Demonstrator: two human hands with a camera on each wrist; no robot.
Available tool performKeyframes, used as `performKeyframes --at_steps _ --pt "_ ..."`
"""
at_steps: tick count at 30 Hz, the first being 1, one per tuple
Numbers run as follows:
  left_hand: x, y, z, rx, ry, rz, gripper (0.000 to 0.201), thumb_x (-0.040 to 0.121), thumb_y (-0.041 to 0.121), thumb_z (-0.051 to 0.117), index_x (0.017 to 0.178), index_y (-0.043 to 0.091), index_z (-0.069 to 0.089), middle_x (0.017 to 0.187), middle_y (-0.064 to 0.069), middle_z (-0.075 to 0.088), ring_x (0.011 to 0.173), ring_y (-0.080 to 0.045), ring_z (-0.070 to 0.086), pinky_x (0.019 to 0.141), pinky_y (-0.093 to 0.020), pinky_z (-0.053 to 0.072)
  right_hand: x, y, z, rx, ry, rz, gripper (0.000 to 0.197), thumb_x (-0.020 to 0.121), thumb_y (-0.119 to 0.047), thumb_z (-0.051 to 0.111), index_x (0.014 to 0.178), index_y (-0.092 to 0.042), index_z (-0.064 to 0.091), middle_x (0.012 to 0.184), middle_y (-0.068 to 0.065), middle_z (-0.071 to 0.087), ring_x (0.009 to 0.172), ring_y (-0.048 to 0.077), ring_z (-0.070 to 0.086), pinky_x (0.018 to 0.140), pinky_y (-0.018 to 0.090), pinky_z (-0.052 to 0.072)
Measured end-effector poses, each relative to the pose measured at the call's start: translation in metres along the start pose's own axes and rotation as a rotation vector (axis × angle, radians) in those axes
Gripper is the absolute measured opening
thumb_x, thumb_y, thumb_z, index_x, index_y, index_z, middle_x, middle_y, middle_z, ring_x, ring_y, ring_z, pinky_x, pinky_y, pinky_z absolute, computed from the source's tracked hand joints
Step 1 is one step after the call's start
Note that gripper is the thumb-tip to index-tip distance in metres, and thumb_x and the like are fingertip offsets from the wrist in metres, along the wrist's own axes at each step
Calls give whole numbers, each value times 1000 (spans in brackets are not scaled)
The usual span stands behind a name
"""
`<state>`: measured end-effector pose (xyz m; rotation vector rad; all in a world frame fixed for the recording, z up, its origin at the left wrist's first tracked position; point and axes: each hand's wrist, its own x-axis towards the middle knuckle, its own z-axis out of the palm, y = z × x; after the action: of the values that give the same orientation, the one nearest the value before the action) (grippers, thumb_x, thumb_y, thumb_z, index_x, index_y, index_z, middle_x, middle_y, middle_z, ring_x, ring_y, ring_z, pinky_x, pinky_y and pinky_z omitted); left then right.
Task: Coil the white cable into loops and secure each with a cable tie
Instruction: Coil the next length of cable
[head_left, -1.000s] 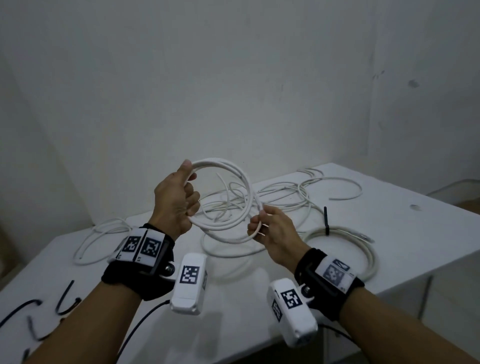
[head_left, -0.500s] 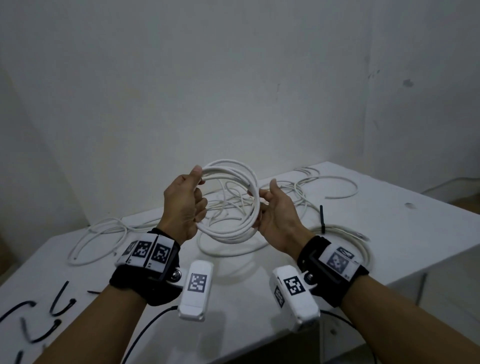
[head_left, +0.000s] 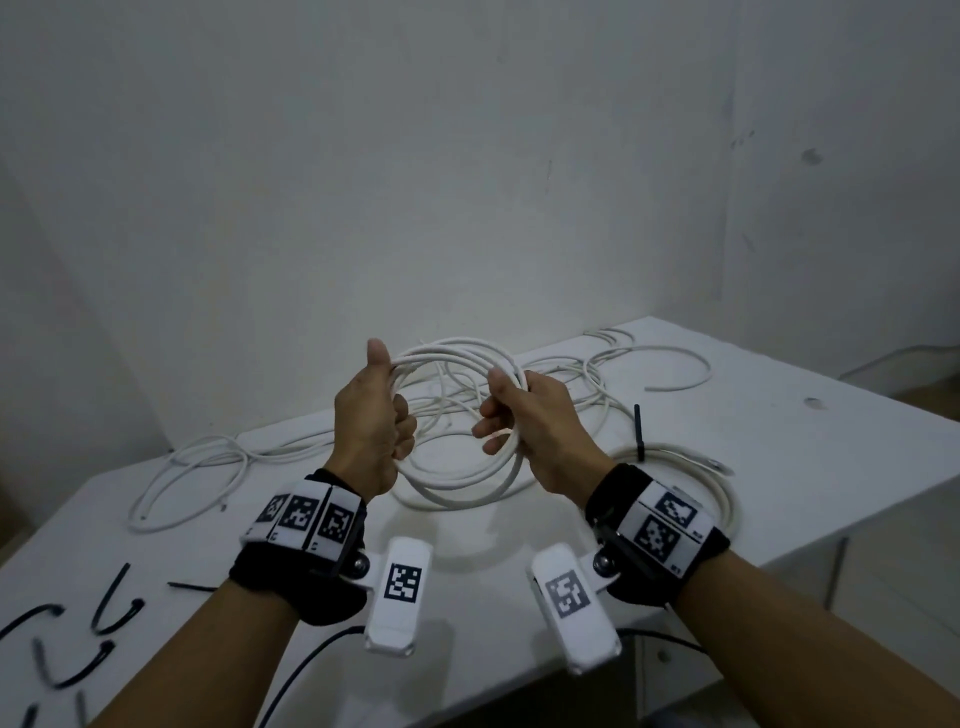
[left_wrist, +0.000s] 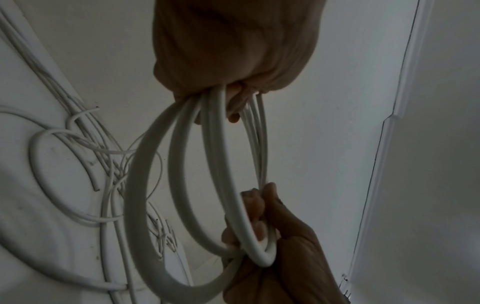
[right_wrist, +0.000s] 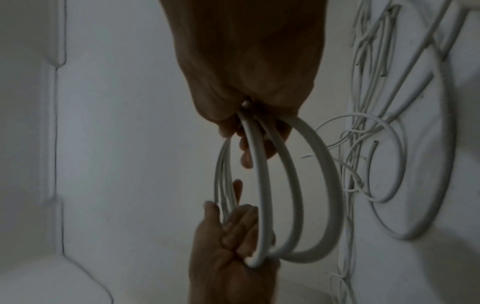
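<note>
A coil of white cable (head_left: 457, 488) (left_wrist: 153, 185) (right_wrist: 293, 185) with several loops hangs in the air above the white table (head_left: 810, 431), held between both hands. My left hand (head_left: 371, 415) (left_wrist: 233, 61) grips the coil's left side, thumb up along the top strand. On the coil's right side my right hand (head_left: 524, 415) (right_wrist: 246, 72) has its fingers curled round the strands. Several black cable ties (head_left: 72, 670) lie at the table's near left corner. A second white coil (head_left: 691, 467) bound with a black tie (head_left: 639, 431) lies on the table to the right.
Loose white cables (head_left: 192, 467) sprawl across the back of the table from left to right (head_left: 660, 364). The table's right edge drops off near the tied coil. A plain wall stands close behind.
My right hand has slid up the coil's right side and closed round the strands. Both hands have shifted a little to the right and the coil has turned more upright.
</note>
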<state>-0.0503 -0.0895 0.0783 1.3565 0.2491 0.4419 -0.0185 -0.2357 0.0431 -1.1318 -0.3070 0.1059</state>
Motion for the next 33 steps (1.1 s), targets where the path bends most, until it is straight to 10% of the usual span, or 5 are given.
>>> performKeyframes --at_steps 8,15,20,27,33 --pt "-4 2 0 89 -129 138 62 68 61 60 114 19 64 53 3 23 37 -8 19 40 -17 15 -1 2 -10 68 -93 48 17 98 -16 49 114 -12 46 78 13 55 64 28 66 59 45 58" --pt "-5 -2 3 165 -59 122 46 86 57 54 82 12 63 49 -1 25 35 -11 20 38 -16 17 2 2 -18 -602 -73 -295 37 86 -29 69 115 -20 47 79 11 67 55 25 66 50 28 54" --pt "-8 -5 5 190 -70 138 42 88 55 54 71 17 59 52 -1 25 36 -11 20 39 -16 16 14 -2 -18 -1044 -15 -496 26 92 -36 59 99 -10 59 65 7 60 63 27 60 59 35 46" --pt "-6 1 5 255 -163 169 43 94 43 55 58 20 62 49 0 24 36 -11 17 38 -16 13 14 -6 -17 -903 -28 -304 15 84 -24 57 80 -10 55 70 10 68 69 30 65 70 46 54" --pt "-5 -4 4 352 -250 137 31 93 39 57 83 10 67 43 3 28 35 -9 20 36 -16 16 14 -25 -5 -620 -318 -7 6 87 -10 55 82 -9 51 56 7 49 39 19 44 39 25 41"
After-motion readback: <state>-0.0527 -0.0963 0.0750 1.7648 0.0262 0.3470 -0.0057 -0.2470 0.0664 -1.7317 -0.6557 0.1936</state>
